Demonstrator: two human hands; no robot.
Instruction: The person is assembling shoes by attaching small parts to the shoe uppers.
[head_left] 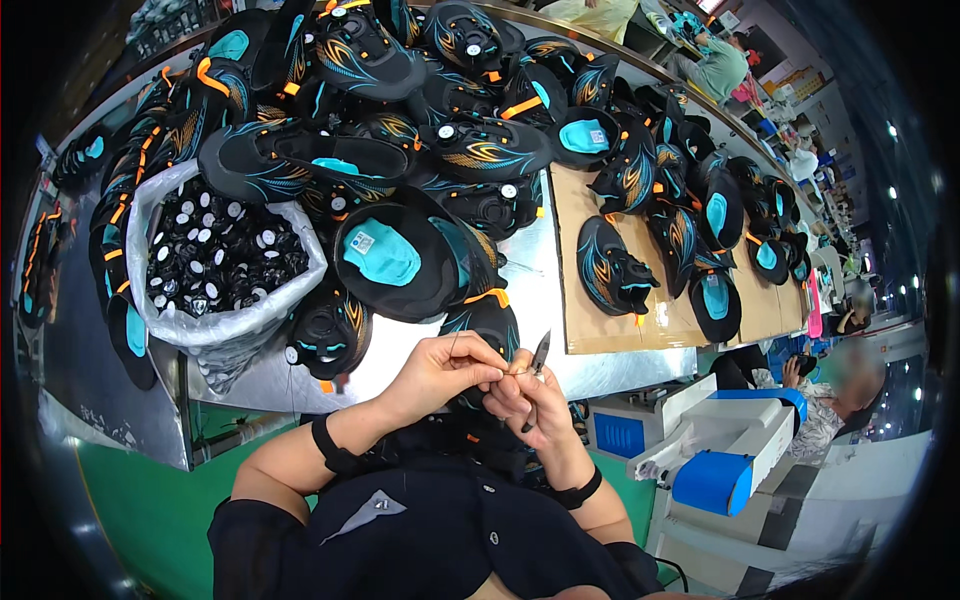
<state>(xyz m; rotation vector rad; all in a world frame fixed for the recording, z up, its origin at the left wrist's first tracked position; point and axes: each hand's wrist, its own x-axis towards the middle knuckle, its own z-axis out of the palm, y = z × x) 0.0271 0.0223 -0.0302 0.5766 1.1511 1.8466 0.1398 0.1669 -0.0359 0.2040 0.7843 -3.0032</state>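
Just past the near edge of the metal table, my left hand (452, 372) pinches something thin, seemingly the end of a dark cord. Its fingertips meet those of my right hand (538, 402), which is closed around a slim dark hand tool (541, 352) with a pointed tip. The tool's exact kind is not clear. Part of a black shoe upper (483, 322) with an orange tab shows behind my fingers. Left of my left hand, another black upper (330, 335) has a white-topped dial on a dark cord hanging over the edge.
Black, orange and blue shoe uppers (370, 60) are heaped across the metal table (625, 372). A white plastic sack (235, 325) of small dials stands at the left. More uppers lie on cardboard (580, 330) at the right, near a white-and-blue machine (715, 480). Other people sit farther off.
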